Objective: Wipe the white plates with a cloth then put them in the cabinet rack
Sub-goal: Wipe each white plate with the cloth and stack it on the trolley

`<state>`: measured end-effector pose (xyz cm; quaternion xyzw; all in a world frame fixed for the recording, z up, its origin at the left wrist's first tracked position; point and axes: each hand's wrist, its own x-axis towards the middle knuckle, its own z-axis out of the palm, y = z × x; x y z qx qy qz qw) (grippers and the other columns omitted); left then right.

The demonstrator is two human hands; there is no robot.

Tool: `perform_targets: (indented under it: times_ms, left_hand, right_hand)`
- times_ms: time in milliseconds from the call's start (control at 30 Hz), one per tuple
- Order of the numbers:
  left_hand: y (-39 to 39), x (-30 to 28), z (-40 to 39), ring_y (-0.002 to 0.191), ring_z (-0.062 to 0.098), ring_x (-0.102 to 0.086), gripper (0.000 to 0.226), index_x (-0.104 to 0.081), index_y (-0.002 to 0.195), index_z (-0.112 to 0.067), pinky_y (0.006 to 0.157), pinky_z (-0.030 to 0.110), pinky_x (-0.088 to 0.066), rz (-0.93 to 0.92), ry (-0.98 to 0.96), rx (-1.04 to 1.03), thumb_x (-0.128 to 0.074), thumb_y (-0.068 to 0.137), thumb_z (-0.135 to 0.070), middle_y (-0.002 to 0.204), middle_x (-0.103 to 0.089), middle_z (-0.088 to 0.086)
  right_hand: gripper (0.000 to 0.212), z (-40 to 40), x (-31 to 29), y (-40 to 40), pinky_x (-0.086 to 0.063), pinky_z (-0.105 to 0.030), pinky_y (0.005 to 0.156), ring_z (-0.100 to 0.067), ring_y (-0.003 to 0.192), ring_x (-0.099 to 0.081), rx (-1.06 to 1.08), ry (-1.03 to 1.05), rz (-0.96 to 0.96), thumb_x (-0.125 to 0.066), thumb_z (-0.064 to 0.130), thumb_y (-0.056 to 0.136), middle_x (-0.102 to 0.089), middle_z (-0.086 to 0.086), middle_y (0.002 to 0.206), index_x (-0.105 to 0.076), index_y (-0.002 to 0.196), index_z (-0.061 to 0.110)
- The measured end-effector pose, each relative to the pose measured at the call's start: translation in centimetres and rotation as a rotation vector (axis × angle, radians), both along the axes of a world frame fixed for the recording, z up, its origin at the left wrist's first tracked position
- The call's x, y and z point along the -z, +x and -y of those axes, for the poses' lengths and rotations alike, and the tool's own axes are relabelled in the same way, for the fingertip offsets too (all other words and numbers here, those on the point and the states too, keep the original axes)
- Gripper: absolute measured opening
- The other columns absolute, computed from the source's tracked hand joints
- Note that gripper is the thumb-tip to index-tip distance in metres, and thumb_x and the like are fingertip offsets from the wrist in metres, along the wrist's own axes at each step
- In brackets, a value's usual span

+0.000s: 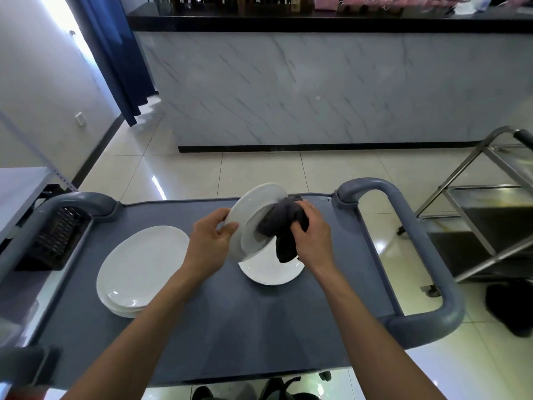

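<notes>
Head view: the fingers of the left hand (212, 239) curl round the near-left rim of a tilted white plate (253, 217), thumb on its face and the other fingers behind it, holding it up above the grey cart top (259, 327). The fingers of the right hand (310, 236) are bunched round a dark grey cloth (284, 226), pressing it against the plate's inner face; a loose tail of cloth hangs down just below those fingers. Directly beneath the right fingers, another white plate (271, 271) lies flat on the cart. To the left of the left fingers, well apart from them, a stack of white plates (138, 267) rests on the cart. Further left sits a black slatted rack (59, 238). Beyond the right fingers a metal trolley (490, 203) stands on the tiled floor (259, 171).
</notes>
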<state>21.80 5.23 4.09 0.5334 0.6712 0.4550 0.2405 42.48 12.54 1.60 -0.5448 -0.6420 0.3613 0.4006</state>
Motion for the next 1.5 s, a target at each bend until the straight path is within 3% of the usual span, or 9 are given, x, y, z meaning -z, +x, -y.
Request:
perform_targets:
  times_ms: [133, 300, 533, 633, 767, 933, 1200, 1333, 1500]
  left_hand:
    - [1.2, 0.3, -0.9, 0.068, 0.028, -0.052, 0.009, -0.067, 0.092, -0.015, 0.061, 0.036, -0.045, -0.24, 0.053, 0.022, -0.061, 0.094, -0.008, 0.071, -0.061, 0.0]
    - [2.4, 1.2, -2.1, 0.062, 0.031, -0.05, 0.013, -0.067, 0.097, -0.014, 0.051, 0.028, -0.032, -0.494, 0.077, 0.096, -0.061, 0.092, -0.005, 0.07, -0.059, 0.001]
    - [3.4, 4.2, -3.6, 0.045, 0.031, -0.054, 0.034, -0.065, 0.098, -0.024, 0.041, 0.03, -0.041, -0.721, 0.156, 0.213, -0.058, 0.071, -0.004, 0.063, -0.065, -0.002]
    - [3.5, 5.9, -4.1, 0.046, 0.034, -0.054, 0.04, -0.057, 0.1, -0.029, 0.041, 0.03, -0.042, -0.778, 0.143, 0.227, -0.057, 0.068, -0.005, 0.064, -0.065, -0.001]
    - [3.9, 7.2, -4.1, 0.05, 0.03, -0.057, 0.04, -0.071, 0.094, -0.021, 0.041, 0.027, -0.04, -0.819, 0.23, 0.254, -0.044, 0.07, -0.005, 0.07, -0.068, -0.004]
    - [3.9, 8.3, -3.8, 0.054, 0.026, -0.062, 0.046, -0.074, 0.091, -0.018, 0.045, 0.022, -0.03, -0.841, 0.254, 0.275, -0.034, 0.072, -0.006, 0.07, -0.07, -0.007]
    - [4.0, 9.1, -2.8, 0.065, 0.025, -0.069, 0.044, -0.075, 0.088, -0.016, 0.046, 0.023, -0.039, -0.896, 0.277, 0.339, -0.035, 0.075, -0.004, 0.085, -0.075, -0.007]
    - [3.6, 11.8, -2.0, 0.082, 0.023, -0.07, 0.036, -0.073, 0.095, -0.016, 0.059, 0.029, -0.051, -0.923, 0.244, 0.429, -0.049, 0.075, 0.001, 0.097, -0.073, -0.004]
    - [3.5, 14.3, -0.8, 0.09, 0.024, -0.066, 0.037, -0.07, 0.101, -0.016, 0.067, 0.033, -0.052, -0.909, 0.184, 0.498, -0.041, 0.08, -0.005, 0.102, -0.069, -0.003]
  right_hand:
    - [0.046, 0.7, 0.4, 1.5, -0.043, -0.04, 0.111, -0.014, 0.127, -0.053, 0.041, -0.001, 0.005, -0.056, 0.003, 0.09, -0.06, 0.005, 0.138, -0.062, 0.13, 0.024]
    - [0.046, 1.5, 0.8, 4.0, -0.043, -0.042, 0.113, -0.012, 0.131, -0.051, 0.153, -0.031, -0.01, -0.056, 0.007, 0.093, -0.058, 0.007, 0.142, -0.059, 0.135, 0.026]
    - [0.047, 2.7, 1.8, 7.0, -0.04, -0.042, 0.116, -0.01, 0.135, -0.048, 0.242, -0.073, 0.004, -0.056, 0.01, 0.096, -0.054, 0.009, 0.146, -0.057, 0.139, 0.029]
    - [0.047, 3.1, 1.9, 7.9, -0.04, -0.041, 0.117, -0.01, 0.136, -0.048, 0.27, -0.079, -0.003, -0.057, 0.01, 0.097, -0.054, 0.009, 0.147, -0.056, 0.14, 0.028]
    - [0.047, 3.4, 2.0, 8.6, -0.04, -0.044, 0.117, -0.011, 0.136, -0.048, 0.302, -0.097, -0.01, -0.058, 0.01, 0.097, -0.054, 0.008, 0.146, -0.055, 0.141, 0.027]
    - [0.046, 3.9, 1.9, 8.8, -0.039, -0.043, 0.118, -0.012, 0.135, -0.049, 0.321, -0.106, -0.003, -0.058, 0.008, 0.097, -0.055, 0.006, 0.145, -0.057, 0.139, 0.025]
    - [0.045, 4.1, 2.1, 8.2, -0.042, -0.043, 0.115, -0.011, 0.131, -0.052, 0.32, -0.106, -0.021, -0.058, 0.009, 0.096, -0.058, 0.008, 0.142, -0.059, 0.137, 0.027]
    - [0.046, 4.3, 2.3, 7.8, -0.043, -0.042, 0.115, -0.009, 0.131, -0.052, 0.311, -0.117, -0.048, -0.058, 0.01, 0.096, -0.059, 0.01, 0.141, -0.059, 0.138, 0.029]
    - [0.045, 4.6, 2.4, 7.5, -0.042, -0.041, 0.115, -0.009, 0.13, -0.052, 0.301, -0.112, -0.038, -0.059, 0.007, 0.095, -0.059, 0.009, 0.14, -0.06, 0.136, 0.026]
